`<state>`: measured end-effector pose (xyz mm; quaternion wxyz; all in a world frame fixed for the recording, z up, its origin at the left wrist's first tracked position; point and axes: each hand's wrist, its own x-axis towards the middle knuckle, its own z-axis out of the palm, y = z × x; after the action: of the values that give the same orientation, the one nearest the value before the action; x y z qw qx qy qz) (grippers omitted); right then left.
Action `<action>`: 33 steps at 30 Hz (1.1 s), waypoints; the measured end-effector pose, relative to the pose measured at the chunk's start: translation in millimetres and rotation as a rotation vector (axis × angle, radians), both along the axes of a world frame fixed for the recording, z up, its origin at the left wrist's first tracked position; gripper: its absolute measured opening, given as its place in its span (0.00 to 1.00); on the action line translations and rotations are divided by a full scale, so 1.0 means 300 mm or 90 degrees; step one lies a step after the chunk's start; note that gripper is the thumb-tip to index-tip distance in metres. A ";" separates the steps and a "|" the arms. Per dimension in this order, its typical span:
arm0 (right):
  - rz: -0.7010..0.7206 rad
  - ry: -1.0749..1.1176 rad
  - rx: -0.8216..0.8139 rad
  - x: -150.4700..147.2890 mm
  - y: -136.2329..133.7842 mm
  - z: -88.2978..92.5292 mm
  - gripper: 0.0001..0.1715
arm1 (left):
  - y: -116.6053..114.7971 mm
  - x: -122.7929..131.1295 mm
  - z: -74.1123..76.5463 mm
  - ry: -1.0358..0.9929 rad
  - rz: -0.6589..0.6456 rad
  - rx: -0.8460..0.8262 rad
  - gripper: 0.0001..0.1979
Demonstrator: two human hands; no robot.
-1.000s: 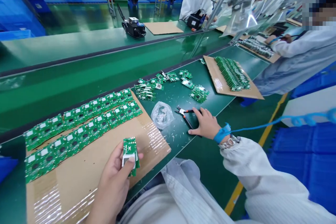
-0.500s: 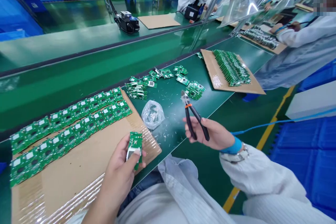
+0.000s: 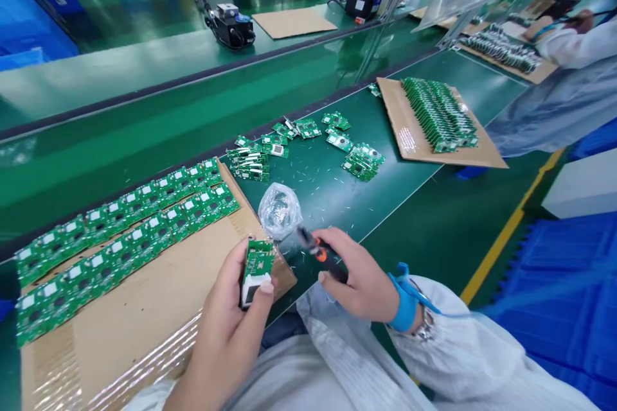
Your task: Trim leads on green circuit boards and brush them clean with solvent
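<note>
My left hand (image 3: 226, 327) grips a small green circuit board (image 3: 256, 263) with a white part at its lower end, held upright over the cardboard sheet (image 3: 144, 327). My right hand (image 3: 359, 276) is closed round the black handles of a pair of cutting pliers (image 3: 315, 250), whose tip points left toward the board, a short gap apart. A blue wrist strap (image 3: 402, 302) with a blue cord circles my right wrist. A crumpled clear plastic bag (image 3: 279, 209) lies just behind both hands.
Two rows of green boards (image 3: 120, 225) lie on the cardboard at left. Loose boards (image 3: 308, 144) and cut wire bits are scattered on the green mat. Another cardboard with stacked boards (image 3: 436, 112) sits far right. A green conveyor belt (image 3: 144, 135) runs behind. Other people in white coats work at right.
My right hand took the pliers off the mat, lifted them, and has now swung them down and left toward the board in my left hand.
</note>
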<state>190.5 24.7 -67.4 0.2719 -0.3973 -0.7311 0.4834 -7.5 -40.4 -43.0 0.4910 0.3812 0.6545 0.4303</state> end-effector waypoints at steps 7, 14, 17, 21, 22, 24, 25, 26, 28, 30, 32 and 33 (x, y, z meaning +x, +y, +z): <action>-0.032 -0.243 0.439 0.016 0.045 0.024 0.32 | 0.000 0.009 -0.002 0.100 -0.016 0.023 0.25; -0.026 -0.254 0.501 -0.007 0.062 0.039 0.30 | 0.006 0.001 -0.012 0.195 -0.054 0.044 0.22; -0.030 -0.253 0.500 -0.012 0.062 0.039 0.28 | 0.014 0.001 -0.008 0.198 -0.055 0.044 0.22; -0.038 -0.262 0.499 -0.010 0.063 0.038 0.28 | 0.016 0.001 -0.007 0.195 -0.039 0.018 0.24; -0.041 -0.265 0.501 -0.010 0.064 0.039 0.28 | 0.015 0.001 -0.010 0.194 -0.036 0.016 0.25; -0.037 -0.268 0.507 -0.011 0.065 0.041 0.27 | 0.010 0.000 -0.018 0.189 -0.038 0.014 0.25; -0.034 -0.266 0.510 -0.013 0.066 0.042 0.27 | 0.008 -0.001 -0.022 0.186 -0.041 0.014 0.25; -0.033 -0.264 0.513 -0.015 0.067 0.044 0.26 | 0.006 -0.001 -0.026 0.185 -0.044 0.014 0.25; -0.036 -0.260 0.519 -0.020 0.069 0.048 0.25 | 0.003 -0.002 -0.030 0.190 -0.048 0.014 0.24; -0.038 -0.261 0.520 -0.024 0.070 0.051 0.25 | 0.002 -0.003 -0.029 0.198 -0.051 0.015 0.24; -0.039 -0.263 0.518 -0.026 0.071 0.051 0.24 | 0.004 -0.001 -0.023 0.198 -0.052 0.010 0.24; -0.039 -0.263 0.519 -0.027 0.071 0.051 0.23 | 0.005 0.000 -0.019 0.193 -0.054 0.003 0.24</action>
<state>182.4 46.1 -52.2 0.2691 -0.3673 -0.8884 0.0583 -7.5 -38.8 -48.7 0.4035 0.4704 0.7031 0.3486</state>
